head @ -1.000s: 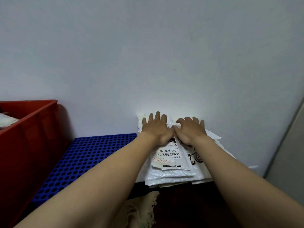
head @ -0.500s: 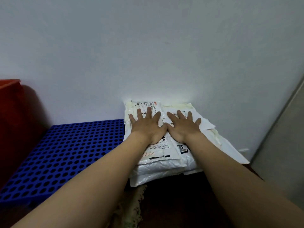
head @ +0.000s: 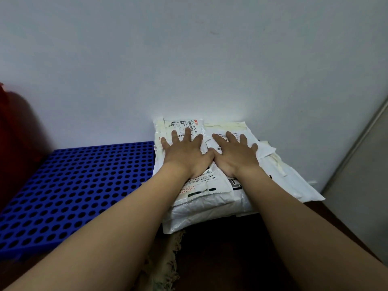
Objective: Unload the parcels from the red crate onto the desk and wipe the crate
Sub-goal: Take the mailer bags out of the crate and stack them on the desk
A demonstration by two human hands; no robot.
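A stack of white plastic parcels (head: pixel 210 198) with printed labels lies on the dark desk (head: pixel 241 248) against the wall. My left hand (head: pixel 185 154) lies flat on top of the stack, fingers straight and spread. My right hand (head: pixel 235 155) lies flat beside it, thumbs nearly touching. The red crate (head: pixel 8 143) shows only as a blurred edge at the far left.
A blue perforated plastic panel (head: pixel 73 192) lies flat between the crate and the parcels. A beige fringed cloth (head: pixel 168 261) hangs at the desk's front edge below the stack. A white wall stands right behind; a grey surface (head: pixel 361 185) rises at the right.
The view has swung right and down, so the crate has slid almost out of sight. My fingers have straightened and both hands now lie flat on the parcels.
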